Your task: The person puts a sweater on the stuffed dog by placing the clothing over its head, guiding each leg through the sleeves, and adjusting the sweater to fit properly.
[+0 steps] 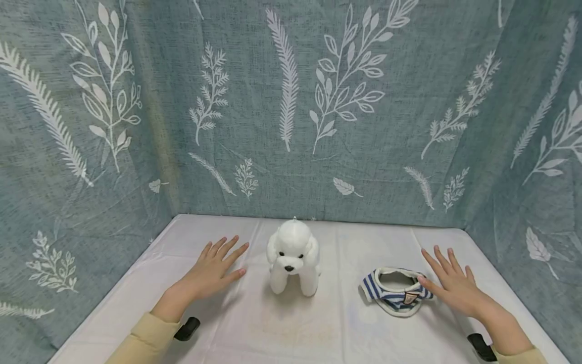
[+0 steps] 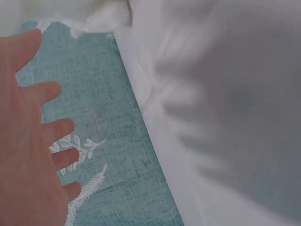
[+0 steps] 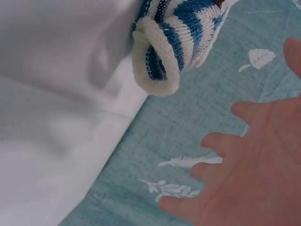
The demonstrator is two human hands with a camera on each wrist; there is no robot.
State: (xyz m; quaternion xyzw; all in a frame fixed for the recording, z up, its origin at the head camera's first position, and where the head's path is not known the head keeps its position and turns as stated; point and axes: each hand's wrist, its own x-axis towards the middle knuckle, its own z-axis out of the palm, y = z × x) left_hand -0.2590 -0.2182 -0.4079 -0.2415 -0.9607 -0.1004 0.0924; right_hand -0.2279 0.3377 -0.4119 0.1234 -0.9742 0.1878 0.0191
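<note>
A white plush dog [image 1: 293, 258] with dark eyes and nose stands upright near the middle of the table, facing me. To its left my left hand [image 1: 206, 275] hovers with fingers spread, holding nothing. On the right lies a small blue-and-white striped knit sweater [image 1: 395, 293] with a cream trim and a brown patch. My right hand [image 1: 456, 288] is over the table just right of it, fingers spread, the thumb overlapping the sweater's edge in the head view. In the right wrist view, one cuffed sleeve [image 3: 157, 61] shows; the left wrist view catches white fur [image 2: 94, 16] at the top.
A white cloth covers the table [image 1: 273, 333]. Grey-green curtains [image 1: 254, 101] with white leaf prints hang behind it and along both sides. A black band [image 1: 186, 328] sits at the left wrist, and another band [image 1: 482, 348] at the right.
</note>
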